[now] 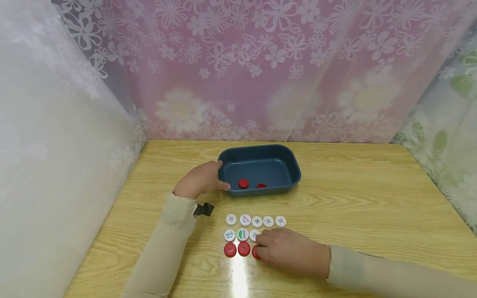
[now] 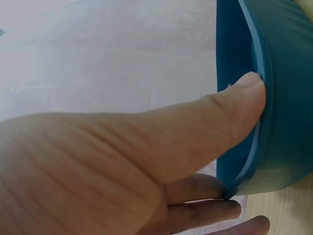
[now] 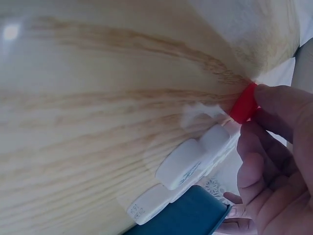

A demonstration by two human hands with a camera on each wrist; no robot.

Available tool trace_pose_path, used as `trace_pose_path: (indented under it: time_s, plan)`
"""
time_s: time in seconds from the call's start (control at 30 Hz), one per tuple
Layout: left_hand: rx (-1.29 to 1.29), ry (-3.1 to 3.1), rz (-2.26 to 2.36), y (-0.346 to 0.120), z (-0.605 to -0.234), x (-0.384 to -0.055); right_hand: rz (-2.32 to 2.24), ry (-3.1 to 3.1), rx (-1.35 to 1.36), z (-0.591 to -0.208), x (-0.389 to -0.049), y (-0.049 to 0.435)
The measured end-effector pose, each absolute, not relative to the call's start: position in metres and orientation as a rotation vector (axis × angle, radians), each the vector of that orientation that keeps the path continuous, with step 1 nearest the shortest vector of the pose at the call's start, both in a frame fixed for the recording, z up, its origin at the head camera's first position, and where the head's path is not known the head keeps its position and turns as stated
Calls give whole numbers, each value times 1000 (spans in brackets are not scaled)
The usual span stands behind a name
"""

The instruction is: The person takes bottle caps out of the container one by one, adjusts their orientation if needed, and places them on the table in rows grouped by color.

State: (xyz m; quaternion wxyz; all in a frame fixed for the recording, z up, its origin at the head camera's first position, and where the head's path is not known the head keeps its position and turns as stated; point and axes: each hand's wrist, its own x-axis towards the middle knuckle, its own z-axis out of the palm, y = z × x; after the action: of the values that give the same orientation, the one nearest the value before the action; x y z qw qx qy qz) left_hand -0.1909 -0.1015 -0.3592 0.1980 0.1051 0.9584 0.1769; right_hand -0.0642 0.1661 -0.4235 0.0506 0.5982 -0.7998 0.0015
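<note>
My left hand [image 1: 201, 180] holds the left end of a dark blue plastic bin [image 1: 257, 192], its thumb on the rim in the left wrist view. Inside the bin lie a red bottle cap [image 1: 243, 183] and another red cap [image 1: 261, 186], partly hidden by the near wall. Between thumb and fingers, my right hand [image 1: 285, 251] pinches a red bottle cap [image 3: 243, 104] at the right end of the front row; the fingers cover part of it in the head view. To its left on the table are two more red caps, one [image 1: 244, 248] beside the other [image 1: 230, 249].
Behind the red caps runs a row of white caps, including one with a green print [image 1: 243, 235]. Farther back, several white caps form another row [image 1: 257, 221]. All rest on a wood-grain table [image 1: 365, 194] with curtains [image 1: 261, 82] around it.
</note>
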Motion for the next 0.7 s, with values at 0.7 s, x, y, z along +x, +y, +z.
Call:
trace_pose_path:
  time_s: [0.7]
  plan:
    - [251, 2682, 510, -100, -358, -189, 550, -2375, 1460, -347, -96, 168]
